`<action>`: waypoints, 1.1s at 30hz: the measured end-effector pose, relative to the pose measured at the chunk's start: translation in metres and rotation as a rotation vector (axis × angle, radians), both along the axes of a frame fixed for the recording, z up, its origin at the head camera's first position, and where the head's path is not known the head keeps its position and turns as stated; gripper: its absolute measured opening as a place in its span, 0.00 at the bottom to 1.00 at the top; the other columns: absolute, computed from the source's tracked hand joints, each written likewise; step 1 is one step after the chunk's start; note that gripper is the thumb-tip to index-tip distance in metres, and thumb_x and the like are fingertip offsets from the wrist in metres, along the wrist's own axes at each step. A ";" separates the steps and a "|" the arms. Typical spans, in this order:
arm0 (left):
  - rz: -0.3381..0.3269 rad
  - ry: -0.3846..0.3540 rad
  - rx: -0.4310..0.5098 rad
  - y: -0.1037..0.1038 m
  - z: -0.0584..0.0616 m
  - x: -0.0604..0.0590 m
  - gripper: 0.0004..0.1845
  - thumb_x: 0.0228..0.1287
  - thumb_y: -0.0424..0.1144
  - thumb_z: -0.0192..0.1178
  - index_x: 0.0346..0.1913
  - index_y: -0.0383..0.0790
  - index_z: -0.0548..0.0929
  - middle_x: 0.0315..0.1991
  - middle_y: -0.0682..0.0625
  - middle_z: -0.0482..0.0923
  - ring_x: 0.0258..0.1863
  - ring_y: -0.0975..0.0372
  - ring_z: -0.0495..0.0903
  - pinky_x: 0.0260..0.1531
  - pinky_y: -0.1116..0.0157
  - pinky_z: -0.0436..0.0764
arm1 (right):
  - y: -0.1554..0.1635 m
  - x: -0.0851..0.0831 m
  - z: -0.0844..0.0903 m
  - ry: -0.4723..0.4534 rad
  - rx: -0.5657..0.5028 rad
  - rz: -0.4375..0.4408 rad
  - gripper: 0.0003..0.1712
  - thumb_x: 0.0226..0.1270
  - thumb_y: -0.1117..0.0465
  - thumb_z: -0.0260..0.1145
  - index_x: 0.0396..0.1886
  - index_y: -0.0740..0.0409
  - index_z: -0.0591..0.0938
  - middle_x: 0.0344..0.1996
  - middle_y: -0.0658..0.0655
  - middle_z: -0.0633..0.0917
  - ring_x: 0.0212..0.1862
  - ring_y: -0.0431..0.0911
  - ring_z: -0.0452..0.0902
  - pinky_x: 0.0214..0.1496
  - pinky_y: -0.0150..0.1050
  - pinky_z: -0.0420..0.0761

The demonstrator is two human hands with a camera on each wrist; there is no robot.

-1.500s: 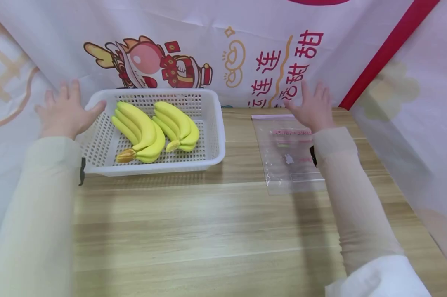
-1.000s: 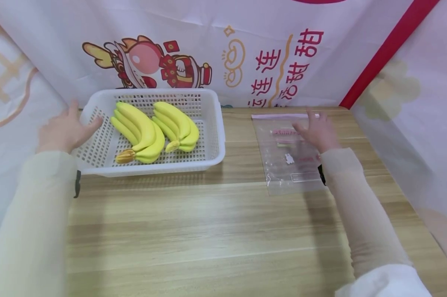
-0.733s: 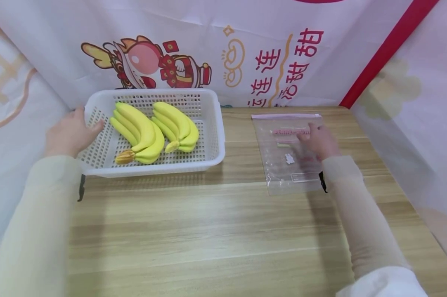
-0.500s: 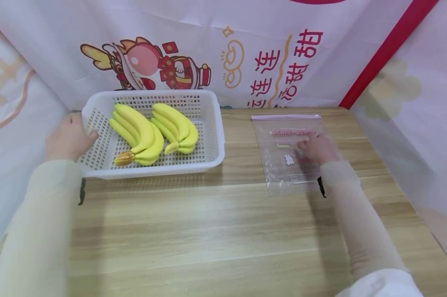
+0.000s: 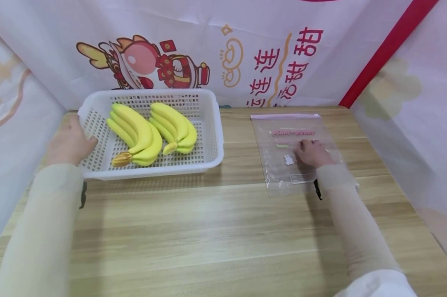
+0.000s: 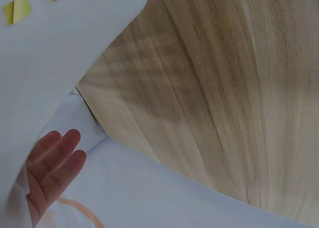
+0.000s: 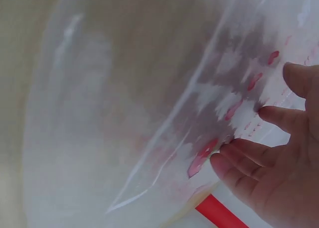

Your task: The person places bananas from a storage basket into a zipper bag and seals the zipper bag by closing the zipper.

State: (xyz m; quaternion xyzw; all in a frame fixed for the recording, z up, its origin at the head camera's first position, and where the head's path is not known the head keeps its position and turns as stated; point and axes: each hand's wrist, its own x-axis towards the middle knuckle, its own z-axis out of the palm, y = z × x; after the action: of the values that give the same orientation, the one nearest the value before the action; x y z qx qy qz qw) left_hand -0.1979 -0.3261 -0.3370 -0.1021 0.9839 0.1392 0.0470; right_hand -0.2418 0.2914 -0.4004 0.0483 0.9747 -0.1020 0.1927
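Observation:
At the left end of a white perforated plastic basket [image 5: 145, 168] is my left hand [image 5: 69, 142], its thumb over the rim and its fingers outside. In the left wrist view those fingers [image 6: 57, 163] look relaxed and partly hidden by the white side wall. Two bunches of yellow-green bananas, a larger bunch [image 5: 139, 134] and a smaller bunch [image 5: 175, 126], lie in the basket. Over a flat clear zip bag [image 5: 268, 161] with pink print, my right hand [image 5: 314, 152] has its fingertips at the plastic. The right wrist view has its thumb and fingers apart, pinching nothing visible.
Basket and bag lie on a wood-grain table [image 5: 193, 235]. Printed white cloth [image 5: 216, 53] hangs behind it, with more cloth [image 5: 424, 136] along the right side and the left.
Both hands have come down toward me: the left from above the basket's corner to its left side, the right from over the bag's top edge onto its middle. Bananas stay put.

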 end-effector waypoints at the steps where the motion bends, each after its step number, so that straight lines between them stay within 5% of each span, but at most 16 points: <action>1: -0.001 0.003 -0.011 0.000 0.000 0.000 0.45 0.66 0.44 0.52 0.72 0.24 0.36 0.43 0.24 0.65 0.32 0.39 0.75 0.20 0.52 0.76 | 0.000 0.000 0.000 -0.002 0.003 0.006 0.38 0.74 0.45 0.42 0.73 0.65 0.53 0.67 0.81 0.53 0.69 0.74 0.48 0.69 0.68 0.56; 17: 0.027 -0.002 0.020 0.001 -0.003 -0.002 0.45 0.67 0.43 0.49 0.72 0.25 0.34 0.46 0.24 0.63 0.29 0.41 0.76 0.15 0.57 0.76 | -0.004 0.001 -0.004 -0.059 0.038 -0.007 0.41 0.73 0.44 0.45 0.74 0.65 0.48 0.69 0.80 0.47 0.68 0.74 0.43 0.68 0.69 0.57; 33: 0.051 0.000 0.033 0.005 -0.001 -0.002 0.44 0.67 0.42 0.49 0.73 0.26 0.35 0.48 0.23 0.63 0.32 0.40 0.75 0.15 0.57 0.77 | 0.007 -0.002 -0.003 -0.072 -0.093 0.097 0.39 0.74 0.48 0.46 0.75 0.63 0.46 0.72 0.76 0.40 0.72 0.74 0.32 0.70 0.72 0.44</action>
State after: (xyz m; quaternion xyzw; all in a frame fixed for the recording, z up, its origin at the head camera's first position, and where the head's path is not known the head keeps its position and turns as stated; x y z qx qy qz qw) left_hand -0.1997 -0.3209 -0.3379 -0.1262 0.9785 0.1566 0.0452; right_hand -0.2441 0.2980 -0.4030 -0.0042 0.9626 -0.1358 0.2345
